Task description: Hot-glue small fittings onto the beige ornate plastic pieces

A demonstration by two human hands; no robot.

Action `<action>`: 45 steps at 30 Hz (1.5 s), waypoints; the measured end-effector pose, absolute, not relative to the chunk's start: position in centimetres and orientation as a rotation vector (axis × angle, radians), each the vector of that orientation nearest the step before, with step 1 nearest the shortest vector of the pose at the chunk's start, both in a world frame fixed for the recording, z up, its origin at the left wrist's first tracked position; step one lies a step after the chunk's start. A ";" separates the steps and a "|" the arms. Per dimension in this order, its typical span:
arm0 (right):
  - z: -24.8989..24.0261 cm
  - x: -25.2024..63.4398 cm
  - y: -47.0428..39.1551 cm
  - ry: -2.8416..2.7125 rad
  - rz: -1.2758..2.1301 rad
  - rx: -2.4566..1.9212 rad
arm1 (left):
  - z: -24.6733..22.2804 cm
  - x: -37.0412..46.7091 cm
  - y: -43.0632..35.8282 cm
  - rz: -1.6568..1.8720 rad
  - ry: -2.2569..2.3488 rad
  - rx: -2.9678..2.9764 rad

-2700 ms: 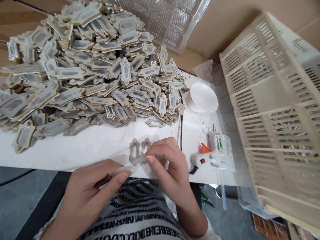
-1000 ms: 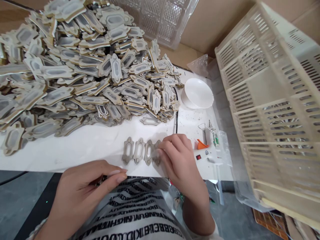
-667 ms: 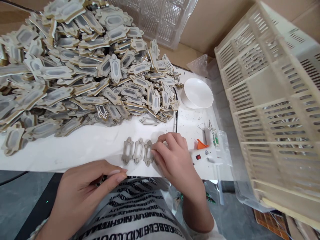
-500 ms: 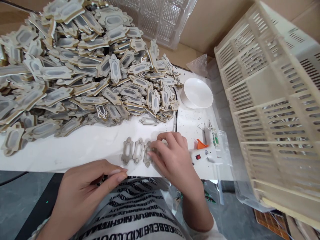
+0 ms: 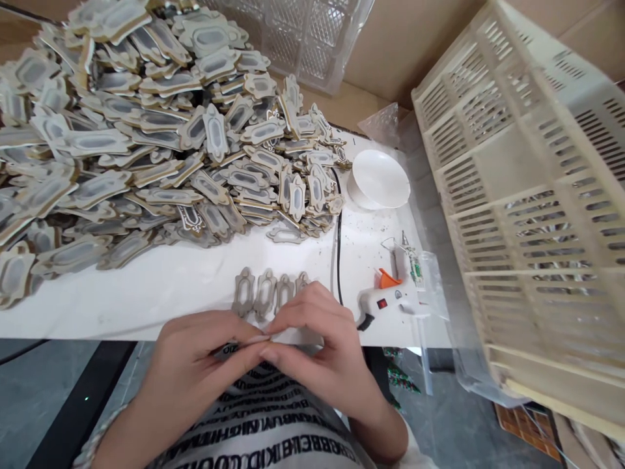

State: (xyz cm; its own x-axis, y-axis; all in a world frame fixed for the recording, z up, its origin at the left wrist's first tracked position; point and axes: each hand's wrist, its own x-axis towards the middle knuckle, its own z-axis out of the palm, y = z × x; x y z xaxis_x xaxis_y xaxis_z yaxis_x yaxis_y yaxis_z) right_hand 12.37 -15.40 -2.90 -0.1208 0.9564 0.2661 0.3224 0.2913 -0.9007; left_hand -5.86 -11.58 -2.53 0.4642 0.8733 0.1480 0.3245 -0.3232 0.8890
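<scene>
My left hand and my right hand meet at the table's front edge, their thumbs and forefingers pinched together at the tips. Whatever they pinch is mostly covered by the fingers; only a thin pale sliver shows. Just beyond the fingertips, several small grey frame-shaped pieces with scalloped ends and oval middles stand side by side in a row on the white table. The rightmost frame piece is partly behind my right hand. A large heap of similar frame pieces covers the back left.
To the right lies a white glue gun with a red switch, beside an orange part. A black cable runs behind it. Farther back are a white bowl and a clear plastic tray. A cream slatted crate stands at right.
My right hand has left the row of frame pieces and come down-left to meet my left hand. One more piece shows at the row's right end. My left hand has shifted slightly right.
</scene>
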 end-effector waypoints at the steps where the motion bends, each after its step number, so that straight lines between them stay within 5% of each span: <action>1: -3.0 12.2 -15.3 -1.616 0.861 -1.195 | -2.5 -5.7 -11.6 0.818 1.002 1.885; 27: -2.9 16.8 -13.5 -1.831 0.626 -1.829 | -4.8 -11.9 -10.0 0.912 1.614 2.205; 45: -4.0 17.2 -14.7 -1.714 0.322 -1.618 | -6.3 -13.0 -11.9 0.786 1.798 2.523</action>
